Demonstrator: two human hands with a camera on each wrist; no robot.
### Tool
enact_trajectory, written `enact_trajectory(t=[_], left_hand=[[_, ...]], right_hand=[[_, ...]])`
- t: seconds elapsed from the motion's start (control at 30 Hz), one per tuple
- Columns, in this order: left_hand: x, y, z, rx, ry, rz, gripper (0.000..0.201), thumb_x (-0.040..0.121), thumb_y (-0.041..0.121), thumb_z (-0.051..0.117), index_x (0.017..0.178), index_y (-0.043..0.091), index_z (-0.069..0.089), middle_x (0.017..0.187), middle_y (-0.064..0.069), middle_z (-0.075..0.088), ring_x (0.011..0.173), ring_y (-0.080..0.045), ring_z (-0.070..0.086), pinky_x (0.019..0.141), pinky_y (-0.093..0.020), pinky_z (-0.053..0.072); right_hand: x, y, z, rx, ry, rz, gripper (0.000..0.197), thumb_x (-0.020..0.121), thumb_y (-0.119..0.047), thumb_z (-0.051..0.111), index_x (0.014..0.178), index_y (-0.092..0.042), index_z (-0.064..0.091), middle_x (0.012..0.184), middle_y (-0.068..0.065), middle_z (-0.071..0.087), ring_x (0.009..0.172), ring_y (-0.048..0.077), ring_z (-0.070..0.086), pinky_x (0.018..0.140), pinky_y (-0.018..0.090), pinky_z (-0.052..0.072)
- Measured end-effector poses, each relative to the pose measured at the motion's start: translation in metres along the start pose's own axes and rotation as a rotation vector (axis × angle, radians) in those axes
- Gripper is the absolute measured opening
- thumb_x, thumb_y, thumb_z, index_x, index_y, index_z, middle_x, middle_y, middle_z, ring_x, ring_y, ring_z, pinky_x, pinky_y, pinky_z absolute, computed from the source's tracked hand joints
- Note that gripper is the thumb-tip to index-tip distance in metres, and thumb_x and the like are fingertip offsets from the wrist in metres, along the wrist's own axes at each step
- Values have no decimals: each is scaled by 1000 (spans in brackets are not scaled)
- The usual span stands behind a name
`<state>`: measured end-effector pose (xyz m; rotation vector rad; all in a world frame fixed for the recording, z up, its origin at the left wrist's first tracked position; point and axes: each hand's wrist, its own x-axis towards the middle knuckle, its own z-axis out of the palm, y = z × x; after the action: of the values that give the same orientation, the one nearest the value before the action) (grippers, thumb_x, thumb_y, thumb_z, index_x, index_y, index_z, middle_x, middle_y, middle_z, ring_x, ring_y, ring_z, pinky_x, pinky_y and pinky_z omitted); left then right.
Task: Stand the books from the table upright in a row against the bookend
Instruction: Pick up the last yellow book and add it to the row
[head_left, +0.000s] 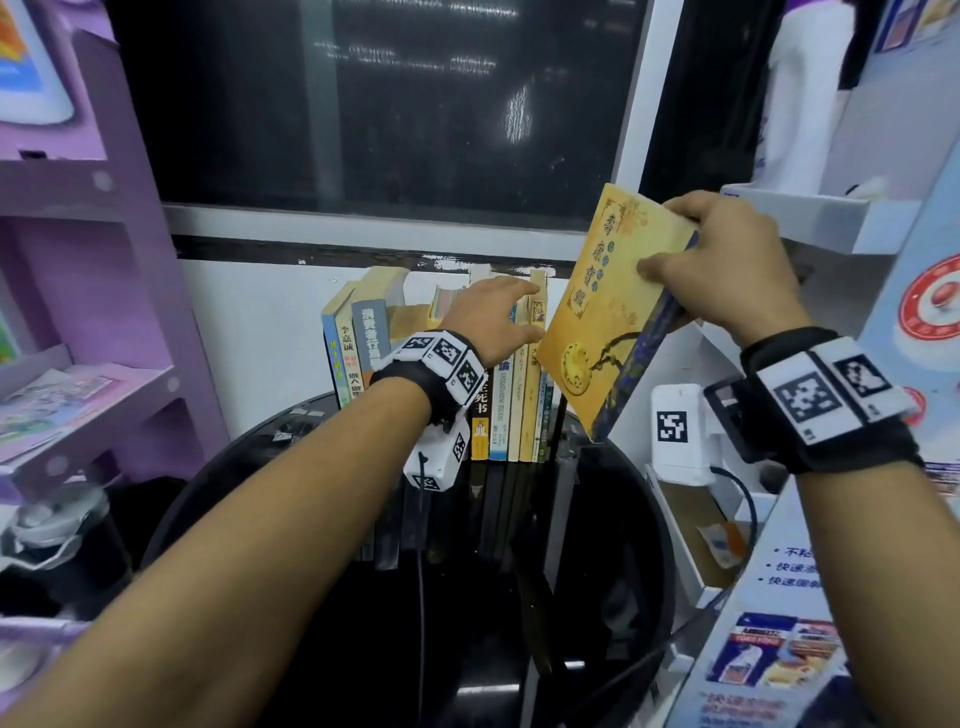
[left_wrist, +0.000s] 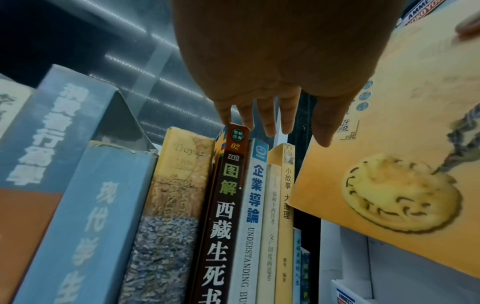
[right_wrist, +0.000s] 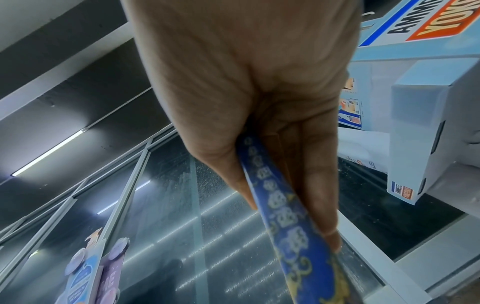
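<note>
A row of upright books (head_left: 498, 410) stands at the back of the round black table (head_left: 363, 597). My left hand (head_left: 493, 312) lies open on the tops of the row, fingers straight over the brown-spined book (left_wrist: 223, 205) and its neighbours. My right hand (head_left: 727, 260) grips a yellow book (head_left: 597, 322) with a dark blue spine (right_wrist: 285, 216), thumb on the cover and fingers behind. That book hangs tilted in the air just right of the row, its lower corner near the last thin books. The yellow book's cover (left_wrist: 389, 174) fills the right of the left wrist view. No bookend shows.
A purple shelf unit (head_left: 93, 291) stands at the left. White display shelves with boxes (head_left: 831, 218) crowd the right, close to my right hand. A dark window (head_left: 374, 104) is behind the books. A white tagged device (head_left: 680, 431) with a cable sits right of the table.
</note>
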<state>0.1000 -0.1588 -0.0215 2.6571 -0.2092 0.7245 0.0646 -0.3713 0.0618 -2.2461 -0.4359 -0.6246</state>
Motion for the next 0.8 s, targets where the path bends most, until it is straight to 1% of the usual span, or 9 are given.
enact_trajectory(t=[0.13,0.23,0.3,0.37,0.47,0.53,0.67,0.73,0.8], left_hand=[[10,2,5,113,-30,69,59,88,42,61,142,25,43,148,1,44,137,-19,36,115,-41,26],[17,0,11,189,-58,107,58,87,46,59,141,29,44,146,5,45,136,-19,37,113,-45,27],[20,-2,15,219,-55,117,55,87,48,58,138,33,46,144,8,47,135,-17,38,112,-46,27],[22,-4,18,222,-19,112,49,85,48,60,131,34,51,139,9,52,131,-17,42,110,-44,30],[25,-7,21,207,20,102,43,82,49,65,121,35,54,130,10,57,125,-16,47,107,-41,31],[24,-10,23,204,27,99,43,80,50,66,119,35,52,129,12,58,125,-15,48,108,-41,28],[22,-15,25,192,57,99,41,80,49,65,117,37,52,128,15,58,121,-13,51,108,-40,26],[22,-15,25,188,60,97,42,80,49,66,118,38,52,128,15,58,121,-13,52,109,-40,27],[22,-16,24,188,58,99,43,81,47,65,120,38,52,130,15,57,122,-12,51,110,-41,27]], right_hand=[[8,3,-8,31,-2,23,35,84,-9,68,117,-17,61,102,7,68,68,22,69,49,35,59],[12,6,-16,42,0,37,35,84,-7,69,117,-18,60,100,7,67,65,20,68,44,29,57],[15,9,-19,38,-2,45,38,85,-8,69,120,-18,59,98,5,65,61,15,65,35,21,50],[17,12,-18,58,1,46,38,85,-8,70,120,-18,59,97,5,64,61,14,65,34,20,49],[22,15,-11,110,10,54,36,84,-7,70,115,-20,60,100,6,68,68,21,70,45,35,58],[27,17,-3,126,26,57,36,82,-7,70,114,-20,61,103,8,68,73,25,71,52,42,60],[37,20,15,69,79,38,40,78,-17,71,116,-26,61,107,2,69,87,26,69,66,43,61],[40,21,24,32,108,33,41,81,-16,69,121,-22,60,111,3,68,92,25,67,71,38,59],[44,23,32,3,141,26,41,83,-16,67,124,-18,59,116,6,66,102,27,63,79,39,57]])
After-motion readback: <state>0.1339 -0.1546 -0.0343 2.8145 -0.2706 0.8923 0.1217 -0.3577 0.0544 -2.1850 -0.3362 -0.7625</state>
